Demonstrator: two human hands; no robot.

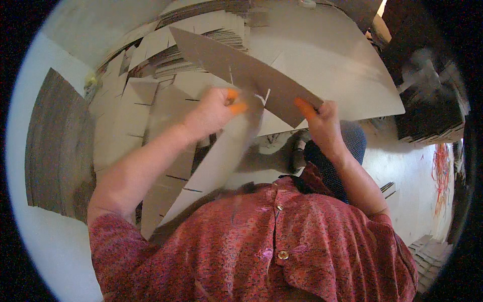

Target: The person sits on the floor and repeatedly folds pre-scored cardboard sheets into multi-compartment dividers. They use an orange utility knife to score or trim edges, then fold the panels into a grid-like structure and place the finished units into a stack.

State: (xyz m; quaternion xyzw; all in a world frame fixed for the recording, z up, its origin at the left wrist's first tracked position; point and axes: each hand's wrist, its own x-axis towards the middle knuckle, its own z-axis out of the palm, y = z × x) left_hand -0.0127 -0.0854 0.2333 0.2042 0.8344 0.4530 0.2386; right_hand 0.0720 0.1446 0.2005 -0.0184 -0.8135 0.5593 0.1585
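Left hand: my left hand [214, 111] is closed on a pale slotted cardboard strip [211, 171], gripping its upper end; the fingertips wear orange covers [234, 100], which are about all I can see of the fingers.
Right hand: my right hand [324, 123] is closed on the lower right end of a darker brown cardboard strip [241, 70], one orange-covered finger [304, 108] lying along its face.
Brown strip: it runs up and to the left from my right grip, crossing above my left hand; a small slot shows in its lower edge.
Pale strip: it hangs down from my left grip toward my chest, blurred along its length, its lower end hidden behind my red patterned shirt [261, 246].
Meeting point: the two strips cross just beside my left knuckles; blur keeps me from telling whether they are slotted together or only touching.
Behind the grips: a spread of slotted cardboard pieces [131, 105] lies beyond my left hand, and a big pale sheet [332, 55] lies beyond my right.
Under my right wrist: a dark dotted cloth [347, 146], partly covered by my forearm.
Far right: a dark stack [427, 116], smeared and hard to make out.
Left edge: a grey ribbed stack [58, 151], cut off by the lens rim.
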